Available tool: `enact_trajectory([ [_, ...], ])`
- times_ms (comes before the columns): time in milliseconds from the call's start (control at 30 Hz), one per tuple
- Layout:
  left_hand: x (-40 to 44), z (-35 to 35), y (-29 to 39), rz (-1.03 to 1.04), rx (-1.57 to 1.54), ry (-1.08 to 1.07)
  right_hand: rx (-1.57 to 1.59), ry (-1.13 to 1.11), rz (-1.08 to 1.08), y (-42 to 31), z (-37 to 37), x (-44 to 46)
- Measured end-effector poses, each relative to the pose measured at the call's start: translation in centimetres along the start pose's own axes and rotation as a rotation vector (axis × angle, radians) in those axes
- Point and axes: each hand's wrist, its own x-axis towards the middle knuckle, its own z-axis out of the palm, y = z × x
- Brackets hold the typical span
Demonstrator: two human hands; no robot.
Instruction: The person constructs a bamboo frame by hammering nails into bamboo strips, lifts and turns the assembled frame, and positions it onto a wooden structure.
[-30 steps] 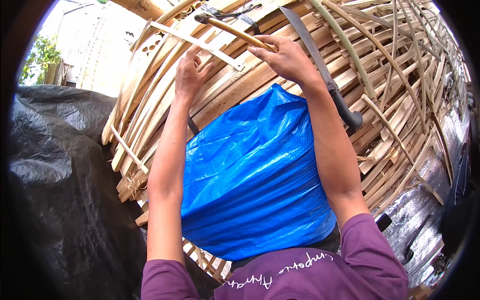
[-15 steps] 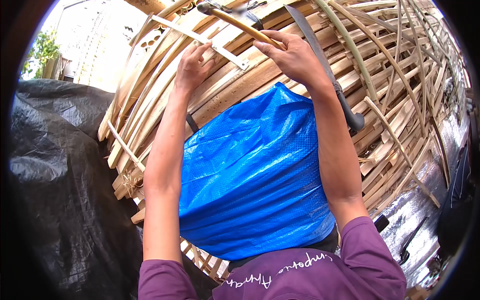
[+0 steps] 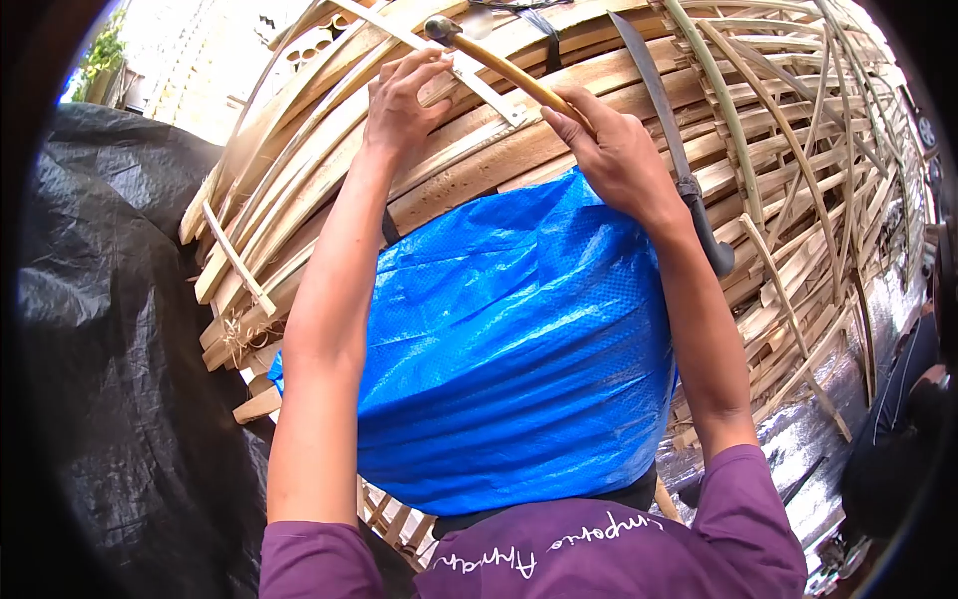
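Observation:
My right hand is closed around the wooden handle of a hammer, whose dark metal head points up and left. The hammer head hangs close to the fingers of my left hand. That hand is half curled with fingers and thumb apart, and I make out nothing in it. Beside it, a narrow pale strip with a small dark spot near its end lies across the wooden slats. A machete with a dark curved handle rests on the slats, right of my right hand.
A blue woven tarp covers my lap. Black sheeting hangs at the left. Many split strips crisscross at the right, over shiny silver sheeting. A dark strap lies among the slats at the top.
My left hand has opened its fingers and moved slightly up and right. The hammer and right hand have shifted slightly right and down in view. The camera view has shifted a little.

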Motion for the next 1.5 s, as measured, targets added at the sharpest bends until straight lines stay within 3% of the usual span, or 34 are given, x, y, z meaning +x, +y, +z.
enact_trajectory([
  [200,-0.1,0.0,0.2,-0.067,-0.006,0.028,-0.271,-0.089,-0.030,-0.6,-0.4,1.0],
  [367,-0.3,0.2,0.1,-0.025,-0.024,0.049,-0.127,0.016,-0.153,-1.8,-0.8,0.9],
  [467,-0.5,0.5,-0.2,-0.029,0.018,0.055,-0.353,-0.146,0.018,-0.2,-0.4,1.0],
  [633,-0.1,0.8,-0.2,-0.018,0.032,0.071,-0.192,-0.005,-0.150,-3.6,-1.3,1.1],
  [733,0.0,0.7,0.0,-0.022,0.046,0.059,-0.110,0.147,-0.371,-4.9,-1.1,1.4],
  [800,-0.2,0.7,0.1,-0.023,0.039,0.065,-0.080,0.051,-0.196,-2.5,0.1,1.0],
  [867,-0.2,0.3,0.4,-0.032,0.061,0.048,-0.386,-0.073,-0.094,1.0,0.6,1.6],
  [967,0.3,-0.3,0.4,-0.032,0.037,0.050,-0.359,-0.037,-0.068,-0.6,-0.6,1.5],
  [1133,0.1,-0.5,0.7,-0.055,-0.124,0.042,-0.136,0.068,-0.244,-4.7,-1.2,1.0],
  [1200,0.1,-0.9,0.8,-0.032,-0.128,0.054,-0.137,0.010,-0.165,-2.7,-0.3,0.8],
  [1267,0.2,-1.0,0.9,-0.058,-0.097,0.031,-0.395,-0.135,-0.022,-0.1,0.2,1.4],
  [1367,-0.1,-0.5,0.4,0.042,-0.098,0.140,-0.294,-0.047,-0.092,-1.0,-0.2,1.6],
  [1400,0.1,-1.2,1.0,-0.015,-0.142,0.069,-0.242,-0.043,-0.067,-2.6,-0.9,1.4],
  [1467,0.1,-0.7,0.6,-0.029,-0.128,0.058,-0.120,0.139,-0.279,-5.3,-1.4,1.5],
  [1500,0.1,-0.6,0.6,-0.033,-0.130,0.053,-0.091,0.168,-0.251,-7.1,-1.4,1.2],
])
